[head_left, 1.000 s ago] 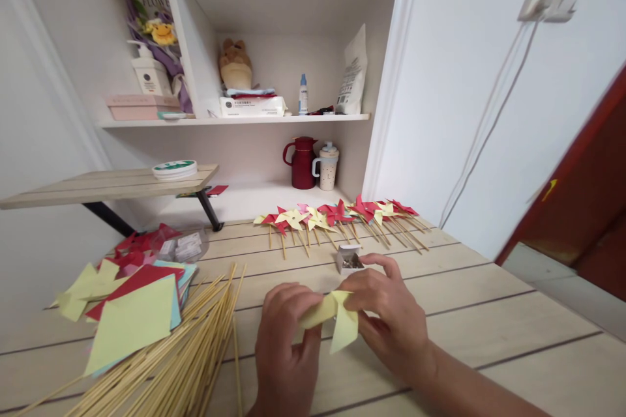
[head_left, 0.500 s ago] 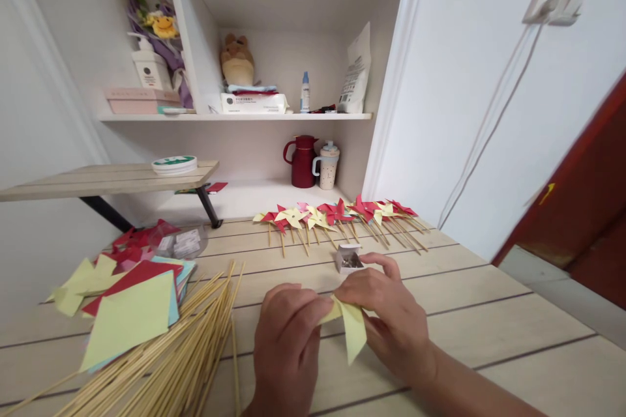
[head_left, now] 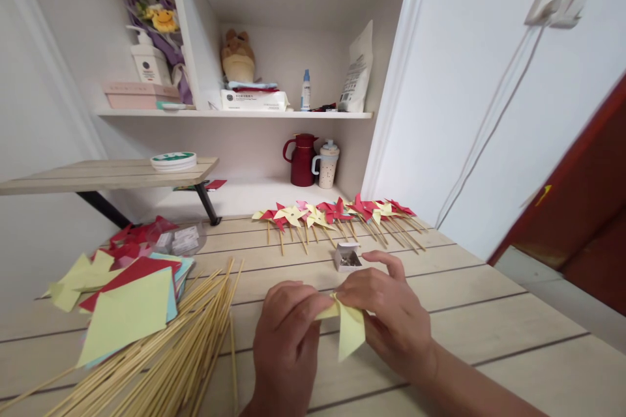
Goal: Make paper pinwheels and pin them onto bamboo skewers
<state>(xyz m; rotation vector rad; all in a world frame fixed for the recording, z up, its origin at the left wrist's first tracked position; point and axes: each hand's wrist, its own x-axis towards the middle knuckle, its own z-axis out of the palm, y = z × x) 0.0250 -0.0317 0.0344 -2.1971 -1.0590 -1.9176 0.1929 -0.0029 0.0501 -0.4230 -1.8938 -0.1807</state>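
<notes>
Between my two hands is a folded yellow paper pinwheel (head_left: pixel 351 332), one blade hanging down toward me. My left hand (head_left: pixel 291 332) pinches its left side with closed fingers. From the right, my right hand (head_left: pixel 391 319) grips the paper near its centre, the index finger raised off it. The fingers hide most of the pinwheel's middle. Just beyond my right hand stands a small open white box (head_left: pixel 347 257) of metal pins. To the left lies a bundle of thin wooden sticks (head_left: pixel 180 345), beside a stack of coloured paper squares (head_left: pixel 130 313).
Finished pinwheels on sticks (head_left: pixel 334 212) lie in a row at the table's back. Cut yellow paper (head_left: pixel 81 277) and a clear container of small boxes (head_left: pixel 183 239) sit left, below a raised wooden shelf (head_left: pixel 117 172). A red jug (head_left: pixel 303 159) and a cup (head_left: pixel 328 166) stand behind.
Both hands keep their grip on the yellow pinwheel. Its hanging blade has turned slightly, its tip shifting left. The camera view has shifted a little.
</notes>
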